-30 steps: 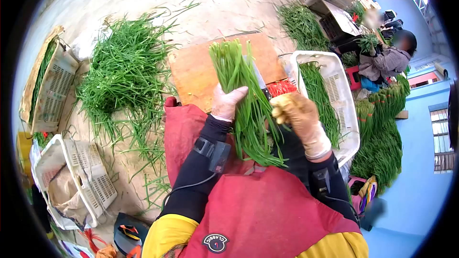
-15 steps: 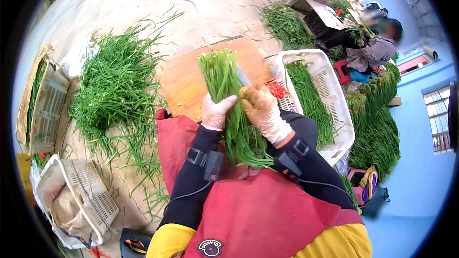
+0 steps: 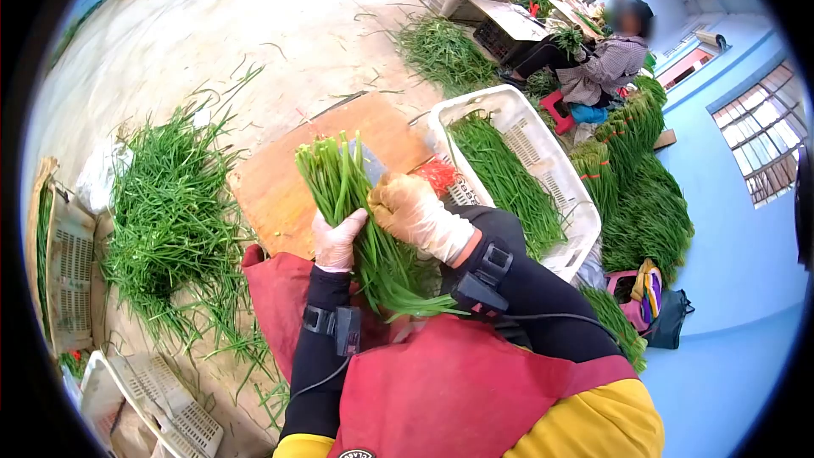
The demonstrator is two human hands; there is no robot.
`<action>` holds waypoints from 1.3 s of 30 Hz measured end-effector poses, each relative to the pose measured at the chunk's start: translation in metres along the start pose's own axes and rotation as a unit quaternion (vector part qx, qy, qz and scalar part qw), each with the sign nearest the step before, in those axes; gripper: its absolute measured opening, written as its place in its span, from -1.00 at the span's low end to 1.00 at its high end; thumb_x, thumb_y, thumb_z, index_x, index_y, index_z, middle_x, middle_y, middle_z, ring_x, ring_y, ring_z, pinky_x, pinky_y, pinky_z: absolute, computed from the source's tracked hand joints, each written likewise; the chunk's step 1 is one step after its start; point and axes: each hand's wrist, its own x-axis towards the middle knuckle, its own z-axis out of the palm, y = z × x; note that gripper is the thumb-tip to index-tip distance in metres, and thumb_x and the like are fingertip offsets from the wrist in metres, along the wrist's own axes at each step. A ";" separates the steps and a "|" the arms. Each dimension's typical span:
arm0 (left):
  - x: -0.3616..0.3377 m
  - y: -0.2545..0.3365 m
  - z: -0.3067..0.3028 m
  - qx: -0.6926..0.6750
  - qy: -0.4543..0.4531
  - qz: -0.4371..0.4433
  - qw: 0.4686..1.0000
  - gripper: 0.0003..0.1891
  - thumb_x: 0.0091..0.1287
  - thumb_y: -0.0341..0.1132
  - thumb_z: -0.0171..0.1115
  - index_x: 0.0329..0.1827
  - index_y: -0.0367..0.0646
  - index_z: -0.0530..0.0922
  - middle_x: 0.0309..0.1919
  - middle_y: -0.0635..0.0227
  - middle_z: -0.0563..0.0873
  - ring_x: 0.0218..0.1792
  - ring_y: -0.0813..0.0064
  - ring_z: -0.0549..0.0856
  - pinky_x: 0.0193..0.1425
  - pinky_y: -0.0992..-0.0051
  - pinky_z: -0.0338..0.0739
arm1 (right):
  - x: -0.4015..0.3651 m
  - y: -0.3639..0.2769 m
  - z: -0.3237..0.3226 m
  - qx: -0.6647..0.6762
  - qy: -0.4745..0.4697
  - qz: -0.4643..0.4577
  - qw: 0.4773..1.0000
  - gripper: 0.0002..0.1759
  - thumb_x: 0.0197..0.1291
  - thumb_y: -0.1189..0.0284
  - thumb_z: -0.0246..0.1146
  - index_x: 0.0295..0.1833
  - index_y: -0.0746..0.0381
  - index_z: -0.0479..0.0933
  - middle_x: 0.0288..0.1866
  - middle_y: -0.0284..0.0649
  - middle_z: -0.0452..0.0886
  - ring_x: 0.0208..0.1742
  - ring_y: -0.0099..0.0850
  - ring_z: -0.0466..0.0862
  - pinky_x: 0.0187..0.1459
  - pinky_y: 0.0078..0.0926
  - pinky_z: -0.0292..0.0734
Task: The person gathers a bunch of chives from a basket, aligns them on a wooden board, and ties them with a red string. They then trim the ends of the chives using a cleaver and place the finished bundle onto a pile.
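Here, a bundle of green stalks, long and thin, stands tilted over a flat wooden board. The left hand, in a thin pale glove, grips its lower part. The right hand clasps it alongside. A white slotted plastic crate sits nearby.

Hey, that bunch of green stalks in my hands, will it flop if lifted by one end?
Probably droops: the bunch of green stalks is thin, its near tips curving below the left hand. No tie shows, so stalks may slip from the right hand.
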 end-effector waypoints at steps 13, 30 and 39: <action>0.003 0.021 -0.016 -0.151 -0.008 -0.041 0.988 -0.59 0.14 -0.49 0.30 0.10 -0.29 0.53 -0.20 0.30 0.71 -0.25 0.45 0.71 -0.11 0.45 0.64 | -0.062 0.035 -0.040 0.254 -0.012 0.108 0.961 -0.94 0.11 0.61 0.30 -0.28 0.27 0.60 -0.36 -0.25 0.58 -0.30 -0.43 0.59 -0.25 -0.48 0.48; 0.001 0.136 0.062 0.094 -0.196 -0.072 0.973 -0.43 0.06 -0.50 0.27 0.24 -0.27 0.49 -0.08 0.32 0.69 -0.10 0.47 0.68 0.09 0.46 0.56 | 0.013 0.004 -0.127 0.401 0.080 0.074 0.910 -0.77 0.25 0.35 0.37 -0.19 0.32 0.60 -0.41 -0.42 0.56 -0.36 -0.67 0.49 -0.31 -0.63 0.43; -0.011 0.196 0.109 0.190 -0.259 -0.131 0.938 -0.35 -0.04 -0.59 0.31 0.26 -0.28 0.50 -0.03 0.29 0.71 -0.05 0.49 0.67 0.13 0.45 0.53 | -0.047 0.077 -0.181 0.501 0.255 0.048 0.825 -0.94 0.28 0.52 0.26 -0.25 0.26 0.63 -0.45 -0.38 0.61 -0.49 -0.63 0.48 -0.42 -0.63 0.42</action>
